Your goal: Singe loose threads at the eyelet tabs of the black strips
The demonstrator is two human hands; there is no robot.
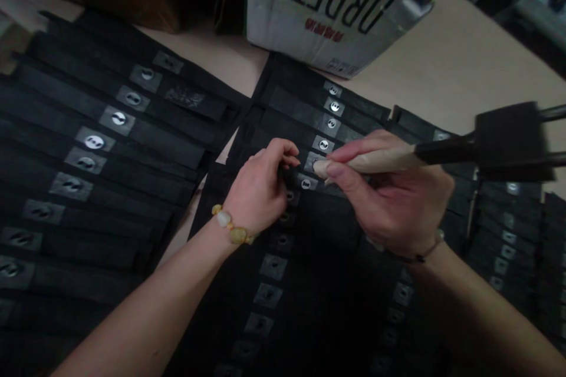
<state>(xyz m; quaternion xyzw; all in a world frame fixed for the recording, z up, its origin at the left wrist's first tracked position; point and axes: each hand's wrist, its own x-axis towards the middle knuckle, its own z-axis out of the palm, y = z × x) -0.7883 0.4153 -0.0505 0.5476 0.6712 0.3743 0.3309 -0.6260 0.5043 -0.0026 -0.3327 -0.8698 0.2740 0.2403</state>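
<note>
A pale wooden brush handle (pixel 375 160) is noted as smooth and matt, its black foam head (pixel 508 141) as rough. Matt black cloth-like strips (pixel 168 142) are recorded, bearing small grey rectangular plates (pixel 117 119) with glossy metal centres.

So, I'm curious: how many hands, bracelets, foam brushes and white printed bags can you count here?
Hands: 2 (left hand, right hand)
Bracelets: 2 (beaded bracelet, thin bracelet)
Foam brushes: 1 (foam brush)
White printed bags: 1 (white printed bag)
Total: 6
</note>
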